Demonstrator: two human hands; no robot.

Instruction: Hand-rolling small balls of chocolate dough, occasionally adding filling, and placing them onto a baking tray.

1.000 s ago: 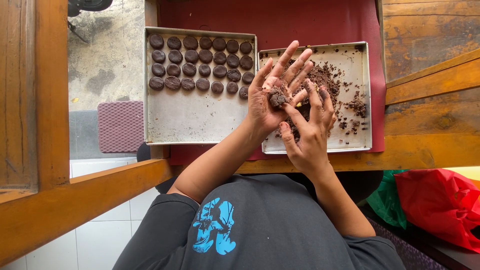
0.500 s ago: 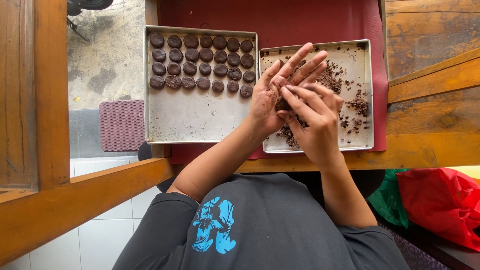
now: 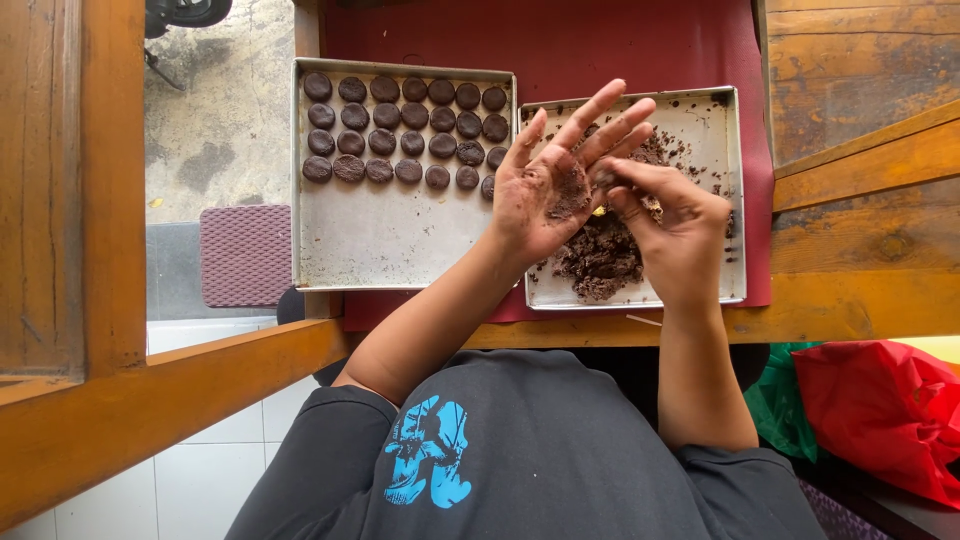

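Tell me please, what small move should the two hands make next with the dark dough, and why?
Probably the right hand should press and round the dark brown dough lump lying on the open left palm. The lump looks loose and uneven, unlike the flat round dark pieces lined up in the left metal tray. The right metal tray has only crumbly dough.

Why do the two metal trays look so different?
The left tray holds neat rows of round dark discs at its far end; the right tray holds a loose crumbly dark heap. Both hands work over the right tray, none over the left. Both trays are shallow, square and metal.
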